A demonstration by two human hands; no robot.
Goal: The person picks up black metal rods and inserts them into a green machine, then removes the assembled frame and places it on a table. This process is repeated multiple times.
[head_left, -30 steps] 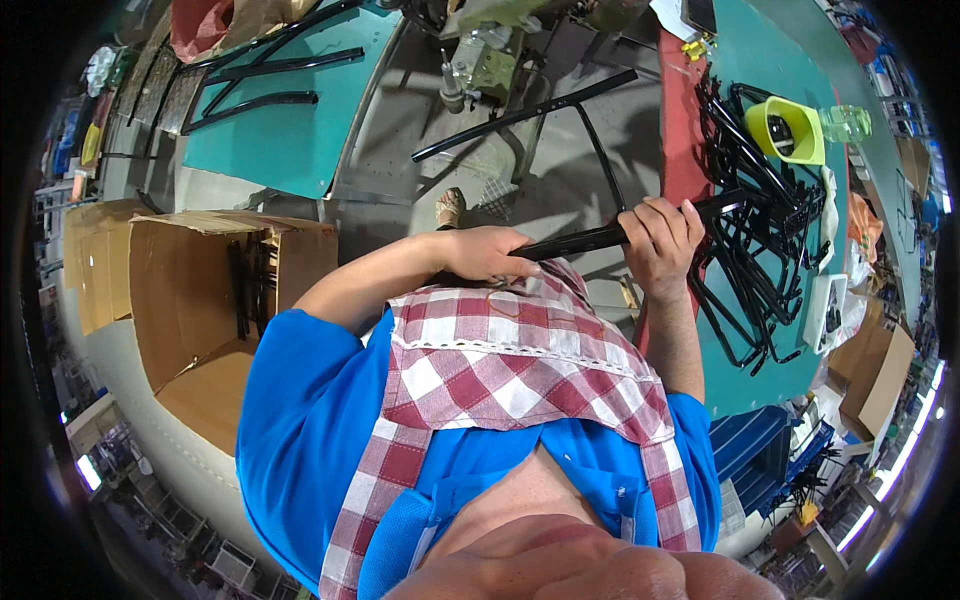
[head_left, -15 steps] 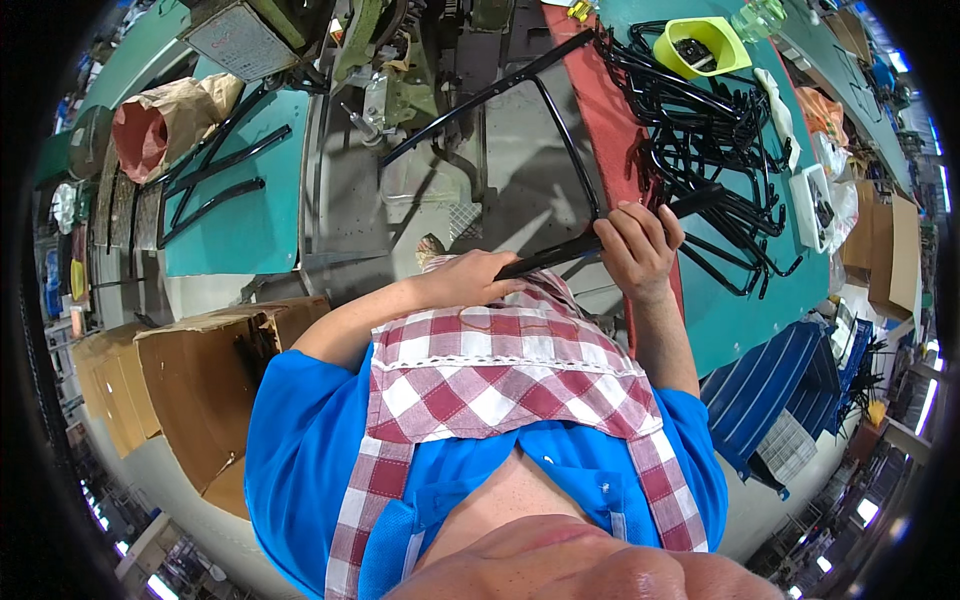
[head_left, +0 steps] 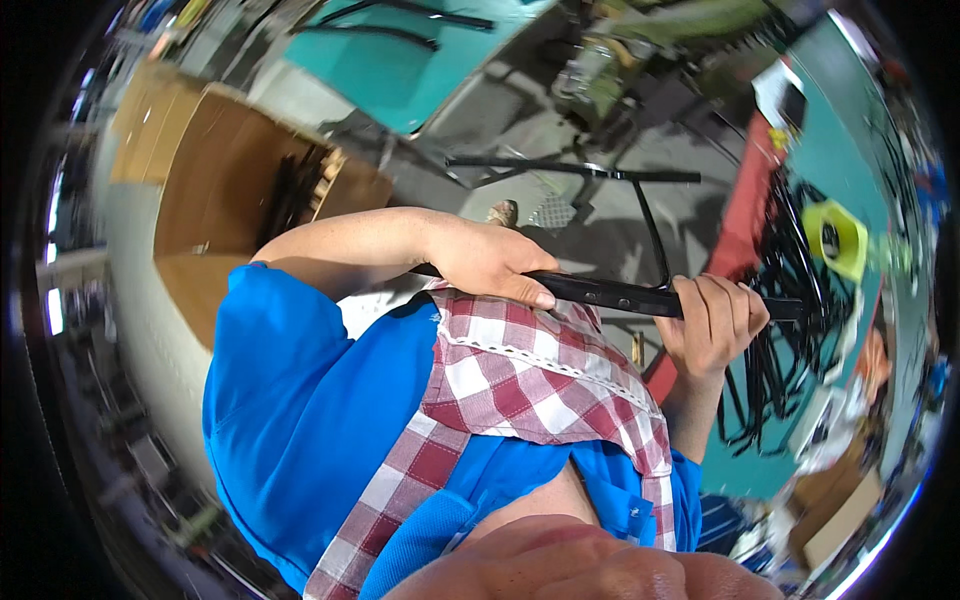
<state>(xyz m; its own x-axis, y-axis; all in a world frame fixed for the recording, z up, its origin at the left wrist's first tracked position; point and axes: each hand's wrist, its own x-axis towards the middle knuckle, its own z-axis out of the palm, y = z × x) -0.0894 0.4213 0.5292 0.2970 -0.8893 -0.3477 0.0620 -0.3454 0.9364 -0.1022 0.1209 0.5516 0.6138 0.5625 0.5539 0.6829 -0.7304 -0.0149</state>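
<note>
Your left hand (head_left: 490, 262) and right hand (head_left: 715, 322) are both closed around the near bar of a black metal frame (head_left: 620, 296), which lies crosswise in front of your checked apron (head_left: 545, 375). Its right end overlaps, in view, the pile of black bars (head_left: 800, 265) on the green bench (head_left: 755, 478); you cannot tell whether they touch. A cardboard box (head_left: 222, 195) stands on your left.
</note>
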